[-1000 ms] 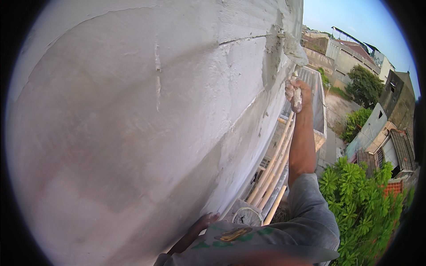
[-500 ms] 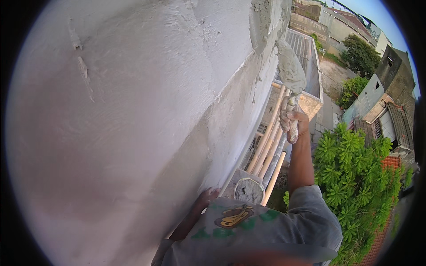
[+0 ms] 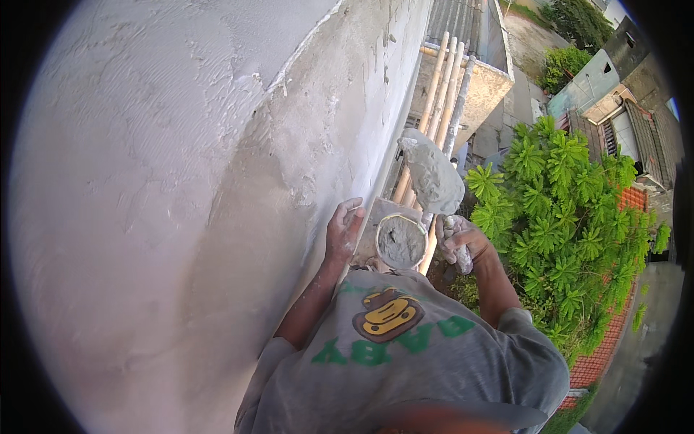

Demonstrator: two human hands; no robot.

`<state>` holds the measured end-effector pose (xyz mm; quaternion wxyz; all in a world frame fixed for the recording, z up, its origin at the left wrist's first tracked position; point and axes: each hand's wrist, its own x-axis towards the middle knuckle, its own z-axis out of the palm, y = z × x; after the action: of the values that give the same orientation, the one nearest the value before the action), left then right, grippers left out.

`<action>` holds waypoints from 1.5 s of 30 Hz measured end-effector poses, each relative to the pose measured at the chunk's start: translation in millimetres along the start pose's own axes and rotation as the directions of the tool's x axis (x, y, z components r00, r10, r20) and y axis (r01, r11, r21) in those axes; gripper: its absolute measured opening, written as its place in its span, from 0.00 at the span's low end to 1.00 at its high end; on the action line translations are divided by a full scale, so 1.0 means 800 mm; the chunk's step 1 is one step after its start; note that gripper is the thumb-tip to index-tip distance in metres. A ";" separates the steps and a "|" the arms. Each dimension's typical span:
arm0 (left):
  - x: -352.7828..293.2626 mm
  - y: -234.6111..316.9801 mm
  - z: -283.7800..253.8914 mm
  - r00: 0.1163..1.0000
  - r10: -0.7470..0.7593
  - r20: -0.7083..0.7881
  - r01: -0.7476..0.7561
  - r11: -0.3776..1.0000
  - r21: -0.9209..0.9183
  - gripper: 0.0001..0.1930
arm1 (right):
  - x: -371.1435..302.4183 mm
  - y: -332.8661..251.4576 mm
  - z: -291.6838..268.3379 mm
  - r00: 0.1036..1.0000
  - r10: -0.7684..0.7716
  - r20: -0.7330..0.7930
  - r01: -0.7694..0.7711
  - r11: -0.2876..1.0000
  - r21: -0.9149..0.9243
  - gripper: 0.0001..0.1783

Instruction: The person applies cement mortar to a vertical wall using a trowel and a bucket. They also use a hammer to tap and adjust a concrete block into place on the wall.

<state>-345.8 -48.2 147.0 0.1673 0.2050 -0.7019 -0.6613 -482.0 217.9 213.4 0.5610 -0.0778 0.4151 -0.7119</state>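
My right hand (image 3: 460, 244) is closed round the handle of a trowel (image 3: 434, 177), whose blade carries a thick load of wet grey mortar. The blade points up and to the left, in front of bamboo poles. By the wall's lower edge, my left hand (image 3: 344, 230) is open, its fingers partly stretched out and nothing in them. Whether it touches the wall I cannot tell. Between my hands stands a round bucket (image 3: 380, 244) with grey mortar (image 3: 402, 240) inside. On my left rises a wall (image 3: 238, 181) with rough, partly wet plaster.
Several bamboo poles (image 3: 439, 94) run away from me beyond the bucket. Below to the right are a leafy green tree (image 3: 557, 217) and a red tiled roof (image 3: 603, 333). A corrugated roof (image 3: 455, 25) lies further off, beside the wall.
My right hand has come down and closer with the loaded trowel, from high by the wall to beside the bucket. My left hand shows more fully, and the view has tilted downward.
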 end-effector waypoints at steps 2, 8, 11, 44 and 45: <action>0.020 0.036 0.016 0.996 0.057 -0.065 -0.058 0.998 -0.012 0.25 | -0.008 0.006 -0.007 0.998 0.060 -0.008 -0.060 0.998 -0.022 0.16; 0.052 0.082 0.039 0.988 0.091 -0.129 -0.085 0.995 0.054 0.22 | -0.019 0.022 -0.012 0.981 0.192 -0.026 -0.193 0.981 -0.018 0.17; 0.058 0.069 0.039 0.993 0.045 -0.107 -0.040 0.998 0.046 0.21 | -0.022 0.029 -0.015 0.970 0.243 -0.008 -0.243 0.967 -0.075 0.17; 0.063 -0.031 0.025 0.988 -0.151 -0.039 0.129 0.931 -0.343 0.32 | 0.118 -0.259 0.059 0.797 -0.581 -0.165 0.430 0.737 -0.522 0.17; 0.057 -0.037 0.020 0.988 -0.149 -0.027 0.133 0.940 -0.313 0.33 | 0.131 -0.297 0.086 0.750 -0.643 -0.156 0.471 0.684 -0.557 0.17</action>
<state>-390.8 -58.8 114.5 0.1672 0.2426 -0.5683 -0.7683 -654.3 98.7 381.7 0.1947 -0.2160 0.6245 -0.7249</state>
